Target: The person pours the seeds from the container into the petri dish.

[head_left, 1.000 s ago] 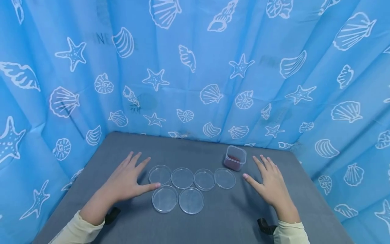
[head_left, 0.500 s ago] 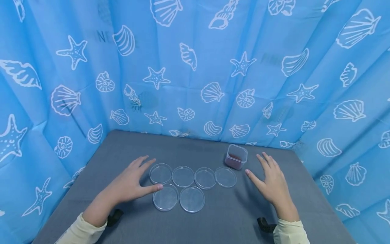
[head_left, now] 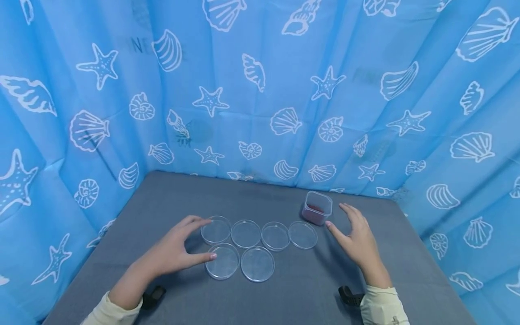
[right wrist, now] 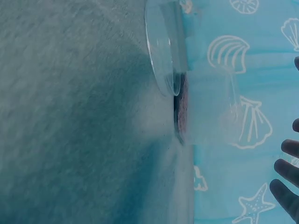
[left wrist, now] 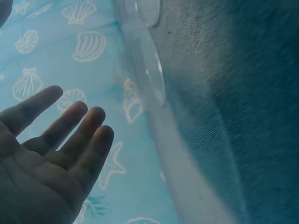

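Observation:
Several clear round petri dishes lie flat on the grey cloth in two rows. My left hand (head_left: 172, 250) is held over the left end of the rows, fingers and thumb spread apart. Its fingertips overlap the far-left dish (head_left: 215, 231) and its thumb the near-left dish (head_left: 225, 262); contact cannot be told. In the left wrist view this hand (left wrist: 53, 163) holds nothing, its fingers fairly straight. A small clear plastic tub (head_left: 312, 218) with reddish-brown contents stands at the back right. My right hand (head_left: 357, 239) is beside it, thumb near its wall, holding nothing.
The grey cloth-covered table (head_left: 300, 289) backs onto a blue curtain (head_left: 252, 108) with white shell and starfish prints, also along both sides. Black wrist straps (head_left: 351, 296) show below the hands.
My left hand has moved slightly right over the dishes, its fingers drawn closer together. My right hand has shifted closer to the tub. The head view has tilted slightly.

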The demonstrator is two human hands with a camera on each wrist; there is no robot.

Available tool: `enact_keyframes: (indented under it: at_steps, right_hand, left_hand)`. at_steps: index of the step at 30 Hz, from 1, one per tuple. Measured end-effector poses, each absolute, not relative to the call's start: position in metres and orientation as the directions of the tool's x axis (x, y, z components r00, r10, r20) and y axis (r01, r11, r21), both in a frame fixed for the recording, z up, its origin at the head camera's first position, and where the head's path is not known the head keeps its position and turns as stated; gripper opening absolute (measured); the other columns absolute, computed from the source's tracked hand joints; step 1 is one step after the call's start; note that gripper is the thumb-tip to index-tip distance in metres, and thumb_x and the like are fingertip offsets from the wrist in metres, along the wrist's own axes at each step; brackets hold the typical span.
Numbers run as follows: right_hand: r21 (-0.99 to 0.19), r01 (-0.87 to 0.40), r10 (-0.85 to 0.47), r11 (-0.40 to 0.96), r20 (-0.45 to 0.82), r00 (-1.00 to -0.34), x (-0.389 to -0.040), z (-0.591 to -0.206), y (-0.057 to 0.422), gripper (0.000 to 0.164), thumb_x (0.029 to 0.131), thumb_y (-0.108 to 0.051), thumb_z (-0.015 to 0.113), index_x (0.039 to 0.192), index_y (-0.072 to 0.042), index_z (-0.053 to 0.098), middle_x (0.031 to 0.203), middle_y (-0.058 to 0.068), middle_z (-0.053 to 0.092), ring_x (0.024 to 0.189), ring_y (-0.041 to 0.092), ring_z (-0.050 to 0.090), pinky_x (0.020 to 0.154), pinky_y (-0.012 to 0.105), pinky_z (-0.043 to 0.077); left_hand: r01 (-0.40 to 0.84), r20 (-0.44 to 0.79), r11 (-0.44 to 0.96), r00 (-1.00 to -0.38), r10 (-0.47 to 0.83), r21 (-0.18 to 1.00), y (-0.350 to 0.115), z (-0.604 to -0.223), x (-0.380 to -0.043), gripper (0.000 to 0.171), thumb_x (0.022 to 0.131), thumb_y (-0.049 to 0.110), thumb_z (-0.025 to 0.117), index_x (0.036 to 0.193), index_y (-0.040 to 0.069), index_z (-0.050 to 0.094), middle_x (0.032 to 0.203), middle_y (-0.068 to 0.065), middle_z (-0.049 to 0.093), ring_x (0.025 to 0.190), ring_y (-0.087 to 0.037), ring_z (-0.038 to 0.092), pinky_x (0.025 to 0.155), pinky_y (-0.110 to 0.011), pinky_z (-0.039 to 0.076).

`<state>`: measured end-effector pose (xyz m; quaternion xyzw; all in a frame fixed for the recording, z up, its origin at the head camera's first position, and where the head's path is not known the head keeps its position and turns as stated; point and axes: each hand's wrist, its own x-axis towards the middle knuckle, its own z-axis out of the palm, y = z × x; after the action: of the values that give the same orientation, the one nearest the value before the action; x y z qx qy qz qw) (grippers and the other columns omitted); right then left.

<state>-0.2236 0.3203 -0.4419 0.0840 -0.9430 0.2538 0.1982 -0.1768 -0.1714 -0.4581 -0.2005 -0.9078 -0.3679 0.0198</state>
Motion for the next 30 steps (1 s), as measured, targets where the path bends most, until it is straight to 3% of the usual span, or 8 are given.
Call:
enact_keyframes:
  at_steps: [11, 21, 30]
  right_hand:
    - [-0.608, -0.219, 0.004, 0.763, 0.343, -0.939, -0.236, -0.443, 0.314, 0.071, 0.102, -0.036, 0.072, 0.157, -0.002, 0.045, 0.159, 0.028, 0.043, 0.144, 0.048, 0.045, 0.111, 0.068, 0.044]
    - [-0.685, -0.139, 0.041, 0.715, 0.240, -0.970, -0.250, -0.452, 0.319, 0.080, 0.101, -0.037, 0.073, 0.162, 0.000, 0.036, 0.162, 0.030, 0.037, 0.146, 0.051, 0.043, 0.113, 0.068, 0.044]
    - [-0.753, -0.062, 0.038, 0.655, 0.115, -0.993, -0.264, -0.457, 0.319, 0.098, 0.098, -0.038, 0.078, 0.168, -0.002, 0.021, 0.169, 0.030, 0.026, 0.152, 0.052, 0.037, 0.118, 0.064, 0.042]
  left_hand:
    - [0.343, 0.116, 0.641, -0.922, 0.370, 0.687, -0.173, -0.471, -0.172, 0.087, 0.083, 0.068, 0.082, 0.146, 0.012, 0.063, 0.137, -0.008, 0.064, 0.124, -0.030, 0.064, 0.100, -0.056, 0.056]
    - [0.367, 0.075, 0.650, -0.899, 0.431, 0.666, -0.169, -0.482, -0.170, 0.081, 0.081, 0.063, 0.086, 0.142, 0.014, 0.066, 0.123, 0.001, 0.064, 0.111, -0.018, 0.060, 0.091, -0.041, 0.057]
    - [0.352, 0.033, 0.637, -0.890, 0.456, 0.686, -0.166, -0.483, -0.170, 0.080, 0.080, 0.056, 0.089, 0.142, 0.012, 0.065, 0.126, 0.001, 0.064, 0.114, -0.018, 0.061, 0.096, -0.042, 0.057]
